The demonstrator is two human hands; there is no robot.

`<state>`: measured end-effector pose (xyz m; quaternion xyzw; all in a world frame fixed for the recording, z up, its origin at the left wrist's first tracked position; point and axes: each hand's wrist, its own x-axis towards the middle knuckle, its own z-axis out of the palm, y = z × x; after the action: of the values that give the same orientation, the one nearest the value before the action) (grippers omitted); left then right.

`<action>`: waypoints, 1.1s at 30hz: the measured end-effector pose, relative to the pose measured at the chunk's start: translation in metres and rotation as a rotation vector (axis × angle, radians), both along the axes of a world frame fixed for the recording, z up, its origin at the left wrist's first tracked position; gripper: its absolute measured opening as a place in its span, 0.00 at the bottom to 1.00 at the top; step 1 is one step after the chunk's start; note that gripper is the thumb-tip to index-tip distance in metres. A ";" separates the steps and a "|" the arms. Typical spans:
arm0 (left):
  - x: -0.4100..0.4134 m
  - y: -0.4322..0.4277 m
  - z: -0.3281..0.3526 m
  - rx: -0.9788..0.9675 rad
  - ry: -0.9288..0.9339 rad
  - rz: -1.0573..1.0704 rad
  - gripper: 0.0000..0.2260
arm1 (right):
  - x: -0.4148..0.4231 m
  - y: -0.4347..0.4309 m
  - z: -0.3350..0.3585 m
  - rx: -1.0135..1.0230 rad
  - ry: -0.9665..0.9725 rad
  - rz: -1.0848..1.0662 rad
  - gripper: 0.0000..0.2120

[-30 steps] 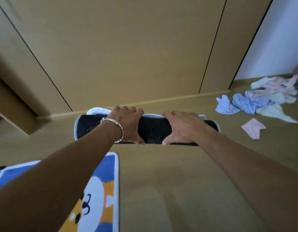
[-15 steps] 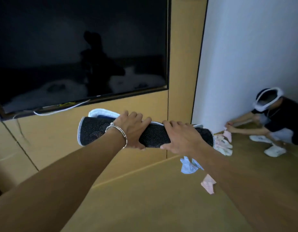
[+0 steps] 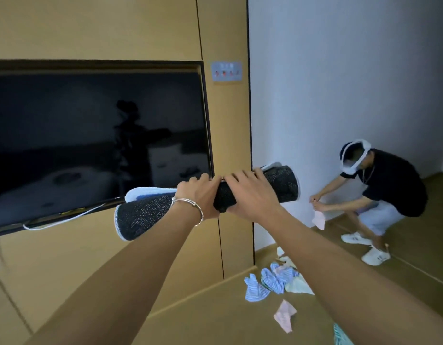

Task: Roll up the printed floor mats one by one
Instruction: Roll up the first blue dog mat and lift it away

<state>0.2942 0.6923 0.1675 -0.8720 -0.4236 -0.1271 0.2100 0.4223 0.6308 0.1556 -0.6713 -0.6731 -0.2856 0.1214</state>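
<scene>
black dotted mat (image 3: 282, 181), blue-striped cloths (image 3: 270, 282)

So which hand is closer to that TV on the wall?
Left. The left hand grips the rolled mat just below the TV's lower right corner; the right hand sits beside it, farther right.

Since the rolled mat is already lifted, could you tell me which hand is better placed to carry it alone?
Probably the right hand: it wraps the rolled mat nearest mid-length, while the left hand sits beside it.
</scene>
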 end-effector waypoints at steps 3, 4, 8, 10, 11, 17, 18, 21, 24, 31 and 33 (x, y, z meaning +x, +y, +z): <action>-0.001 0.003 0.015 -0.129 -0.236 0.091 0.27 | 0.003 0.005 0.012 0.134 -0.003 0.098 0.34; -0.002 0.006 0.020 -0.180 -0.330 0.133 0.28 | 0.003 0.009 0.017 0.164 0.023 0.122 0.35; -0.009 0.028 0.038 -0.397 -0.853 0.238 0.32 | -0.002 0.032 0.023 0.162 0.224 0.169 0.27; -0.010 0.047 0.046 -0.502 -1.158 0.255 0.35 | -0.010 0.048 0.017 0.060 0.377 0.210 0.21; -0.009 0.056 0.048 -0.540 -1.291 0.267 0.36 | -0.015 0.057 0.012 0.006 0.440 0.224 0.22; 0.001 0.137 0.049 -0.740 -1.793 0.334 0.39 | -0.038 0.130 0.006 -0.068 0.387 0.113 0.47; 0.003 0.153 0.048 -0.792 -1.871 0.305 0.39 | -0.037 0.147 0.009 -0.073 0.337 0.068 0.52; 0.005 0.199 0.052 -0.895 -1.974 0.192 0.35 | -0.027 0.201 0.020 0.008 0.253 -0.014 0.53; -0.006 0.239 0.060 -1.035 -1.798 0.052 0.31 | -0.012 0.246 0.036 0.013 0.277 -0.027 0.47; -0.037 0.325 0.067 0.060 -0.376 -0.124 0.33 | 0.022 0.324 0.066 -0.095 0.272 -0.069 0.39; -0.035 0.347 0.065 0.251 -0.053 -0.100 0.49 | 0.029 0.343 0.063 -0.140 0.241 -0.029 0.42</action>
<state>0.2589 1.0392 0.2326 -0.8552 -0.3657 -0.2125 0.2995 0.4512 0.9735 0.2190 -0.7171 -0.6623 -0.1567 0.1501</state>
